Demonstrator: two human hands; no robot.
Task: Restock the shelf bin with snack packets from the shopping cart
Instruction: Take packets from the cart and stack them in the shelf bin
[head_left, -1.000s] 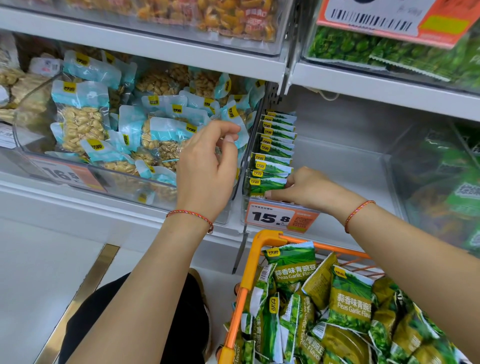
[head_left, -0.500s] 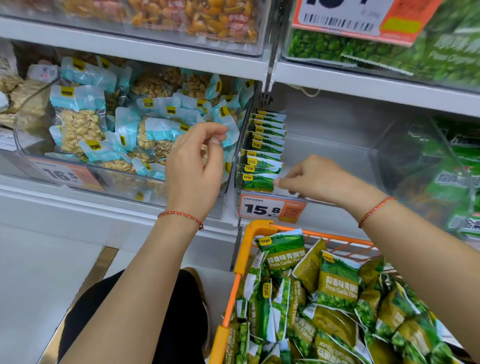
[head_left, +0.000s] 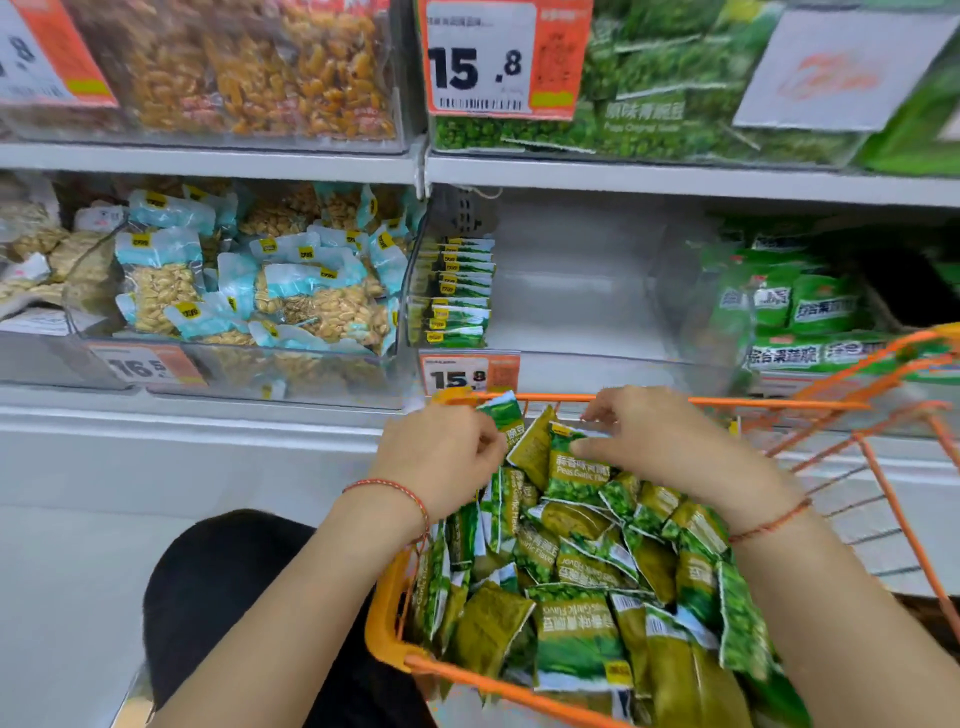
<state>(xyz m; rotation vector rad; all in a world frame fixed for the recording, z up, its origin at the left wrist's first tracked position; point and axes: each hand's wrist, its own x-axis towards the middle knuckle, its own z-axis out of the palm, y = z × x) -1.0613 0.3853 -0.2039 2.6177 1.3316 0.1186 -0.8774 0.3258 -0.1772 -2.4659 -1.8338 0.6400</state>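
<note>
An orange wire shopping cart heaped with green garlic-pea snack packets fills the lower right. The clear plastic shelf bin, mid-frame, holds one packet row at its left wall. A packet is pinched by the left hand; another is gripped by the right hand.

Left bin: clear, piled with blue-topped peanut packs, price tag on its front edge. Upper shelf: orange nut packs left, green pea packs right behind a 15.8 tag. Right edge: more green packs.
</note>
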